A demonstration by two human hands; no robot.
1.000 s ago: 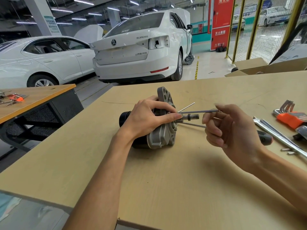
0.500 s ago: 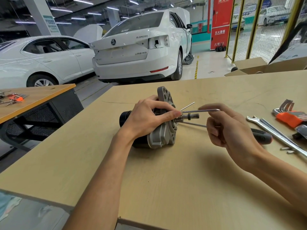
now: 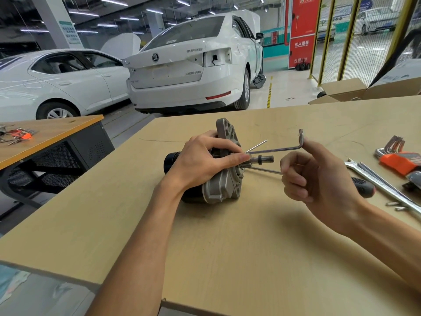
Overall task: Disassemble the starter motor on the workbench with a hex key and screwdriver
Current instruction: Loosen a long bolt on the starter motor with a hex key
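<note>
The motor (image 3: 218, 169) lies on its side on the bench (image 3: 227, 247), gripped by the left hand (image 3: 200, 163). The right hand (image 3: 319, 179), fingers loosely curled, flicks the hex key (image 3: 276, 149) with its forefinger. Judged step: unscrewing a through bolt; next, another turn with the key seated.

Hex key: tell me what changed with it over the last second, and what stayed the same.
The hex key has been turned: its short arm, hidden by the right hand before, now points up. The right hand's grip opened, one fingertip pushing at the bend. The left hand still holds the starter motor in the same spot on the workbench.
</note>
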